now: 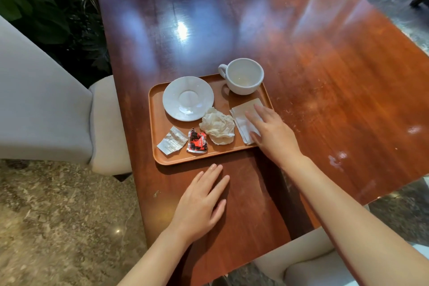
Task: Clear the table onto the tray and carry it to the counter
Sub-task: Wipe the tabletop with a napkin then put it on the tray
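Observation:
A brown tray lies on the wooden table. On it stand a white saucer and an empty white cup at the far right corner. Nearer lie a crumpled napkin, a red and black wrapper, a white torn packet and flat folded napkins. My right hand rests flat with spread fingers on the folded napkins at the tray's right edge. My left hand lies flat on the table just in front of the tray, holding nothing.
A grey upholstered chair stands at the table's left side, and another pale seat sits near me at the lower right. Green plants fill the far left. The floor is speckled stone.

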`<state>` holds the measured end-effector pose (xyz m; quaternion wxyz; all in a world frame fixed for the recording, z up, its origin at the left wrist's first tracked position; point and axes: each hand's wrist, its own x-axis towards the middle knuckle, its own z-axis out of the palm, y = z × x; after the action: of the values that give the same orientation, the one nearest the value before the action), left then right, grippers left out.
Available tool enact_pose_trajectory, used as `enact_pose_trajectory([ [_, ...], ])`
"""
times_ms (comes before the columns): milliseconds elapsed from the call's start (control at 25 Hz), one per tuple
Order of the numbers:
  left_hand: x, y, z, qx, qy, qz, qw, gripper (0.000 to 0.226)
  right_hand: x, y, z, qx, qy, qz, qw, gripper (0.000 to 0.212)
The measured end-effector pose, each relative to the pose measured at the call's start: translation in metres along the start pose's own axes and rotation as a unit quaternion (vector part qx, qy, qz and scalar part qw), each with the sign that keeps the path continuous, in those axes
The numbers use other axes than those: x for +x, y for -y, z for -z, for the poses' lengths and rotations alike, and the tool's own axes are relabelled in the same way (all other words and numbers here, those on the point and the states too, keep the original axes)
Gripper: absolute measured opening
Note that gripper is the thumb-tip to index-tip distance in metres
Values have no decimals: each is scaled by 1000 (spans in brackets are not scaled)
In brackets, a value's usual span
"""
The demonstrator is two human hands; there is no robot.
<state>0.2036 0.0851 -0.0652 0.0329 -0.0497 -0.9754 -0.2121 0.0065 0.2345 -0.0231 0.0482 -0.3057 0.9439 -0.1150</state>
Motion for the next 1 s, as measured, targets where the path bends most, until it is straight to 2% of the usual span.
enact_pose_trajectory([
  [80,1,-3,-4,40,29,18,999,55,2,1,-9,4,20,3,1000,40],
  [240,4,-5,-4,68,58,47,995,60,1,4,-17,53,-67,-33,996,21],
  [400,3,-4,-3,63,67,53,994,60,-1,1,-14,106,-98,-64,987,22],
  [520,5,-6,-3,57,63,46,995,60,-26,-10,4,173,-194,-69,963,23],
  [640,5,-6,-3,53,62,46,996,60,-64,-42,24,184,-251,-95,946,24],
  [720,4,-5,-2,56,62,49,995,60,-85,-75,36,150,-247,-144,946,24],
  [840,5,-5,-3,60,62,47,995,60,-112,-122,40,75,-183,-212,957,25],
  [920,5,-5,-3,57,62,46,995,60,-123,-135,33,51,-133,-215,966,26],
  [1000,5,-5,-3,57,63,47,995,60,-128,-142,24,21,-140,-191,971,29],
])
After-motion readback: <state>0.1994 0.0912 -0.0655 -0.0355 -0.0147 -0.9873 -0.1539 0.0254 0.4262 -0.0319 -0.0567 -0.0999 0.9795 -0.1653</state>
